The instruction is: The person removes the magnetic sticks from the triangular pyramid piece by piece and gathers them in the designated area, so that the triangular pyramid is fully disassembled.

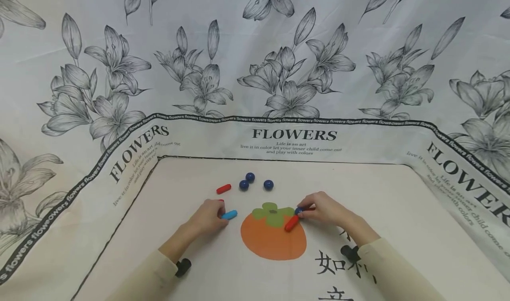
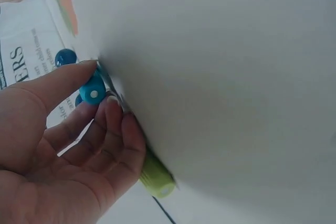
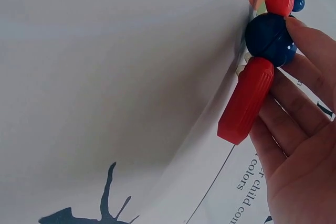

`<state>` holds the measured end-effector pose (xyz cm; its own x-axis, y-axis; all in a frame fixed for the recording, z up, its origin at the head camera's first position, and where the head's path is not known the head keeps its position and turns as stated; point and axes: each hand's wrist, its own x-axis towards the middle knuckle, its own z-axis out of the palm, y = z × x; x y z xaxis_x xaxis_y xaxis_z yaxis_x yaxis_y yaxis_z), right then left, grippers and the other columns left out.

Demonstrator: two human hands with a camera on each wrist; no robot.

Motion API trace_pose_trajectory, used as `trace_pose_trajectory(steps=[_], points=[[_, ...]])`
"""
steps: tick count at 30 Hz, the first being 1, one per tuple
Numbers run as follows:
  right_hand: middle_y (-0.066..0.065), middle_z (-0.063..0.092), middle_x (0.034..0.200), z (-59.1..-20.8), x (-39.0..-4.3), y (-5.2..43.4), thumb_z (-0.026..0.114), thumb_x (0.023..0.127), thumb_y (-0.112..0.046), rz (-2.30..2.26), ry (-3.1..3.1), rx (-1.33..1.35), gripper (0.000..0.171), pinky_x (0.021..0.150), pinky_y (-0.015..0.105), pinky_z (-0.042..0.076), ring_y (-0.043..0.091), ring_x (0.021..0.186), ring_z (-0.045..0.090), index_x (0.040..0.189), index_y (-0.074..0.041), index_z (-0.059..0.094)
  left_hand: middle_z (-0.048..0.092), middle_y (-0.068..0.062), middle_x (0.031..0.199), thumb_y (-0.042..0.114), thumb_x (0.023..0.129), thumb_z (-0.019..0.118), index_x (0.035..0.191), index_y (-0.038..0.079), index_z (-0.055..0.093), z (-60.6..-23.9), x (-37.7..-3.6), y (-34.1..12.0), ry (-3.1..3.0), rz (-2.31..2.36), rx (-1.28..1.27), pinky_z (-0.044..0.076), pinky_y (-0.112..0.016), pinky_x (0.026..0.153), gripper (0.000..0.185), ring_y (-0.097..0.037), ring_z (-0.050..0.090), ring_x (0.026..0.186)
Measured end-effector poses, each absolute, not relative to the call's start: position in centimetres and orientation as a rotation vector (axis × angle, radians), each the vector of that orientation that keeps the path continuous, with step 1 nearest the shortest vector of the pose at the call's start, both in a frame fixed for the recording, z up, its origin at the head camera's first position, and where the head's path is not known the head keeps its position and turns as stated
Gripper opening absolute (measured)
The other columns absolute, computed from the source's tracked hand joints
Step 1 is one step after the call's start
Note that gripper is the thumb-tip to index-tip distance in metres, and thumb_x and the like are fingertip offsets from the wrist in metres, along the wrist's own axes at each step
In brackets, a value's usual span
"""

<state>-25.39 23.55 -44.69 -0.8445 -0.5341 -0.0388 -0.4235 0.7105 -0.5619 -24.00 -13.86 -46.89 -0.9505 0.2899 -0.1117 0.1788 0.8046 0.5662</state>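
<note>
Between thumb and fingers my left hand (image 1: 208,218) pinches a light blue stick (image 1: 229,214), whose end with a pale round spot faces the left wrist view. Behind these fingers lies a green stick (image 2: 157,176). My right hand (image 1: 327,210) grips a dark blue ball (image 3: 269,38) by thumb and fingertips. Two red sticks join the ball: one stick (image 3: 247,100) along the fingers, another stick (image 1: 292,223) over the printed persimmon. The first is hidden by the hand in the head view.
Three dark blue balls (image 1: 249,177) sit farther back on the table (image 1: 191,172), a red stick (image 1: 224,189) left of them. Another red tip (image 1: 220,200) peeks out behind the left hand. A printed persimmon (image 1: 272,243) lies between the hands; a flowered cloth (image 1: 295,106) rises behind.
</note>
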Motion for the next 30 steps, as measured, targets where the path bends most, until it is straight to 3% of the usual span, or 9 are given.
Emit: trace_pose_trajectory(steps=[13,19,30], points=[[0.000,0.074,0.101,-44.9,-25.1,23.1,0.079,0.091,-0.015,-0.844,2.719,-0.696,0.021,0.091,0.044,0.056,0.018,0.094,0.065,0.110,-0.006,0.077,0.058,-0.001,0.079,0.019,0.087,0.082,0.094,0.009,0.068,-47.2,-23.0,-14.9,2.869,0.721,0.297,0.052,-0.030,0.069,0.019,-0.017,0.054,0.074],[-0.004,0.070,0.093,-44.7,-24.7,23.4,0.079,0.090,-0.017,-0.800,2.756,-0.725,0.020,0.080,0.032,0.056,0.013,0.084,0.061,0.107,-0.007,0.075,0.060,-0.002,0.085,0.019,0.085,0.083,0.100,0.008,0.069,-46.5,-22.9,-14.2,2.913,0.650,0.294,0.054,-0.032,0.071,0.024,-0.018,0.055,0.077],[-0.007,0.066,0.085,-44.9,-24.7,23.6,0.080,0.090,-0.022,-0.762,2.768,-0.814,0.022,0.071,0.026,0.053,0.011,0.077,0.057,0.106,-0.007,0.074,0.063,0.000,0.093,0.023,0.089,0.081,0.110,0.011,0.070,-44.4,-22.2,-9.2,2.846,0.643,0.616,0.052,-0.025,0.073,0.027,-0.013,0.055,0.084]])
